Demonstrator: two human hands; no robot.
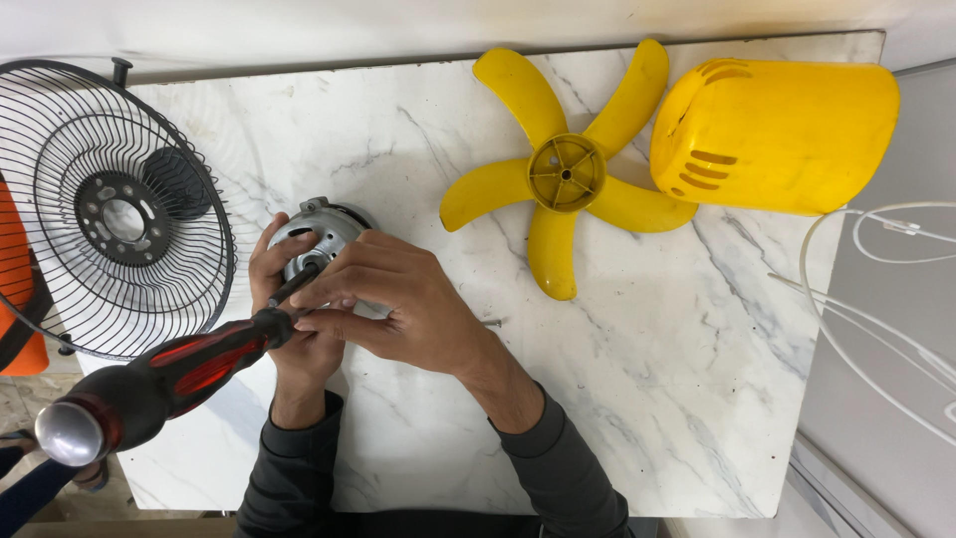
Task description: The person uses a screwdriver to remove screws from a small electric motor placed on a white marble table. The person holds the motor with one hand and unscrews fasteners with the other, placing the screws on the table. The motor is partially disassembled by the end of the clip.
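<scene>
A small grey fan motor (321,237) lies on the white marble desk (637,379), and I take this motor as the landmark for everything. Both hands of the person are on it. The left hand (294,299) comes from below and curls around the left side of the motor, its fingertips (271,239) pressed on the metal housing. The right hand (393,294) lies over the lower right part of the motor; its fingers are drawn together and pinch the dark shaft of a screwdriver (174,379) close to the tip. The tip seems to sit on the front face of the motor, but the fingers cover the exact spot, so I cannot be sure. The red and black handle of the screwdriver runs down and to the left of the motor, toward the camera, and ends in a silver cap.

Left of the motor, a black wire fan guard (119,209) lies half on the desk, with its edge over the side. To the right of the motor lies a yellow fan blade (566,174) with five wings, flat on the desk. Further right, touching one wing, is a yellow motor cover (787,134). A white cable (876,299) lies beyond the right edge of the desk.
</scene>
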